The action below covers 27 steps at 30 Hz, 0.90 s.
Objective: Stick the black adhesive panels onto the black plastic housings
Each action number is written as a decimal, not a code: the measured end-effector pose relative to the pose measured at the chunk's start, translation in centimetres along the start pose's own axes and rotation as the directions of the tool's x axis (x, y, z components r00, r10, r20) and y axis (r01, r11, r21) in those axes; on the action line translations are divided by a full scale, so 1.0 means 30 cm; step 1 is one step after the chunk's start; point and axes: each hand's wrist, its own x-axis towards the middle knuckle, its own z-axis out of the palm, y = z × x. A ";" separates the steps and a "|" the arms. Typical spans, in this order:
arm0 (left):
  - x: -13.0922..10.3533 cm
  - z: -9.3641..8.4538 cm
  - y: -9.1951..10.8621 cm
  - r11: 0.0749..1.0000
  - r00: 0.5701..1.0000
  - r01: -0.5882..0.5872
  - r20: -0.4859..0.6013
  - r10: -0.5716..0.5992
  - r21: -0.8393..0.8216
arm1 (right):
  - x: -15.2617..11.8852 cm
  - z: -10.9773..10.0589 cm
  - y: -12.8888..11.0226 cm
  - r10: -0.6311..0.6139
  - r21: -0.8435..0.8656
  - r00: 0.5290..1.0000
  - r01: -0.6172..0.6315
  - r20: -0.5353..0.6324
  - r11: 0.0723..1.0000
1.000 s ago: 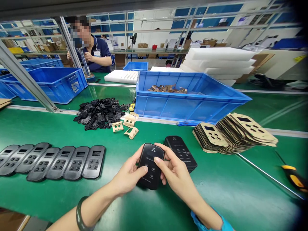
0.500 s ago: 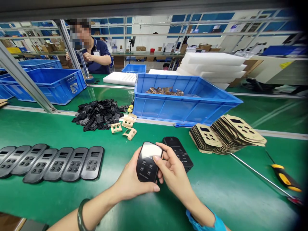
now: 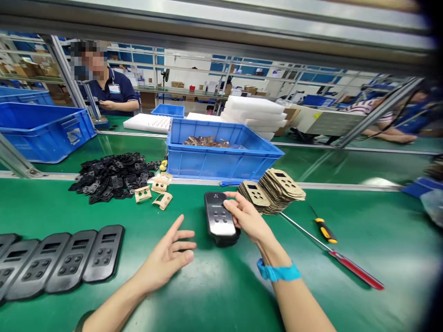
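My right hand (image 3: 244, 216) grips the right edge of a glossy black panel (image 3: 220, 216), its thumb on the face. Beneath the panel, more black pieces show at its lower end, near the middle of the green table (image 3: 194, 295). To the left, my left hand (image 3: 169, 258) hovers with fingers spread and nothing in it. A row of black panels with buttons (image 3: 104, 253) lies at the left. Just beyond my right hand stand stacks of tan backing sheets with cutouts (image 3: 287, 186).
A heap of black parts (image 3: 112, 177) and a few tan clips (image 3: 162, 201) lie behind my left hand. A blue bin (image 3: 221, 161) stands behind them. Two screwdrivers (image 3: 325, 230) (image 3: 358, 271) lie at the right. Two people sit across the table.
My left hand has let go of the black panel and opened out to the left. My right hand has brought the panel over the other black pieces. The view has turned right.
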 end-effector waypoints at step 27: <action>0.008 -0.035 0.105 0.991 0.961 -0.133 -0.242 0.135 0.023 | -0.155 0.075 -0.099 -0.353 -0.249 0.933 0.325 -0.076 0.912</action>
